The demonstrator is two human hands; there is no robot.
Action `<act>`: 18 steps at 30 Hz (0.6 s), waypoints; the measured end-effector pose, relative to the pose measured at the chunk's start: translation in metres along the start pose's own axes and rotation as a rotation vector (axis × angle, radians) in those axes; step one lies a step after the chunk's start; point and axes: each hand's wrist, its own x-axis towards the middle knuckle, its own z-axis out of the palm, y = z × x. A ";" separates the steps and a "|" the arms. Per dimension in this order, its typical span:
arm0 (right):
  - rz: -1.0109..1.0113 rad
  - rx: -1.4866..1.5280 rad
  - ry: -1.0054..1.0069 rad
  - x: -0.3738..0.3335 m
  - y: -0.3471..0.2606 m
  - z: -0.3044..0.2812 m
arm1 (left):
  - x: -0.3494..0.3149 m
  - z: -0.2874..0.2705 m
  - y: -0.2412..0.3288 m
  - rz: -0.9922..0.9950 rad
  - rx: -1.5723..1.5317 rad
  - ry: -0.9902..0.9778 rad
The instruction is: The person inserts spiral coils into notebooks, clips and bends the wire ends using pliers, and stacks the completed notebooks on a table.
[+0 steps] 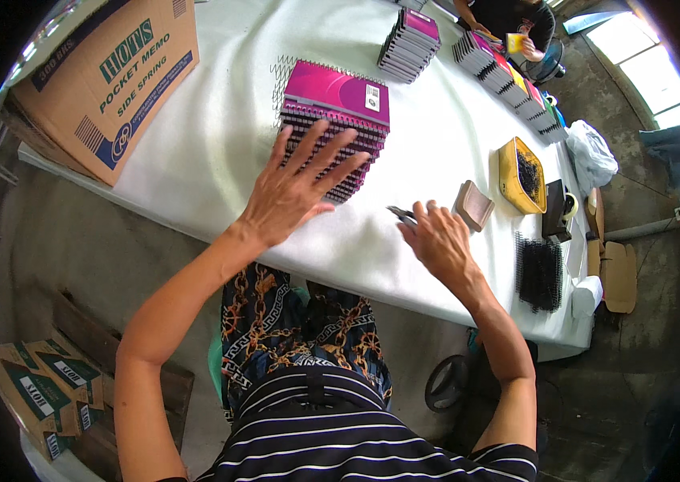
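A tall stack of magenta spiral notebooks [338, 90] stands before me, with loose wire ends sticking out along its left side. My left hand [288, 193] is open, fingers spread over the near side of the stack; whether the fingertips touch the spirals I cannot tell. To the right, my right hand [444, 245] is closed around small dark-tipped pliers [401, 214], low over the white tabletop. Most of the pliers' handles are hidden under the fingers. Just beyond that hand lies a curved, tan block [475, 206].
A large cardboard box [127, 88] is at the left. On the right are a yellow tub [508, 181] of black coils, a pile of black coils [539, 275] and a tape dispenser [555, 213]. More notebook stacks [411, 48] stand farther back, near another person's hand [531, 50].
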 end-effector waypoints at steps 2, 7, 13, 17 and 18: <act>-0.037 -0.036 0.008 -0.009 0.038 0.017 | -0.009 -0.013 0.008 -0.121 -0.216 0.077; -0.283 0.653 0.266 0.055 0.076 -0.009 | -0.050 -0.038 0.029 -0.859 -1.455 0.083; -0.224 1.509 -0.208 0.216 0.049 -0.026 | -0.039 -0.010 0.037 -1.105 -1.905 0.189; -0.307 1.585 -0.550 0.217 -0.013 -0.015 | -0.042 0.001 0.032 -1.112 -1.674 0.196; -0.328 1.579 -0.594 0.209 -0.019 -0.007 | -0.040 -0.002 0.032 -1.102 -1.614 0.170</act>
